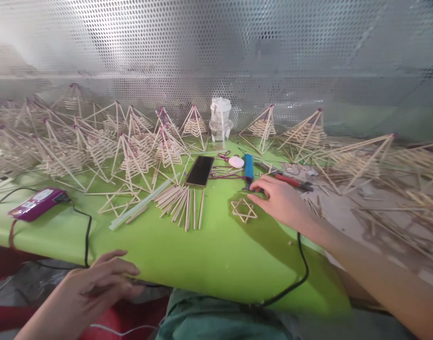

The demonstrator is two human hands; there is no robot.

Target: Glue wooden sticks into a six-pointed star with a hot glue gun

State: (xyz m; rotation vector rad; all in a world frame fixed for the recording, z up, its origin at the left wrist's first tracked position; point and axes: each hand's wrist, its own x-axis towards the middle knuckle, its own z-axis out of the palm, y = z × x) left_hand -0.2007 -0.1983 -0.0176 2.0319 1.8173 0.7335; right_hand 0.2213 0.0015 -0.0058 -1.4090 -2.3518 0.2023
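Note:
My right hand [278, 198] hangs over the green tabletop, thumb and fingers apart. Its fingertips are close to the dark end of a blue-handled tool [249, 166]; whether they touch it I cannot tell. Just left of that hand lies a small six-pointed star [244, 210] made of thin wooden sticks. My left hand [103, 281] is at the front edge of the table, loosely bent, its fingers apart and holding nothing. Loose wooden sticks [181, 204] are fanned out in the middle, with translucent rods [140, 206] to their left.
Several stick pyramids [133, 158] crowd the left and back. A phone [200, 171], a pink oval object [236, 162], red-handled pliers [287, 179] and a lidded cup [220, 118] stand or lie mid-table. A purple box [38, 204] with cords is left; a black cord [303, 264] curves at right.

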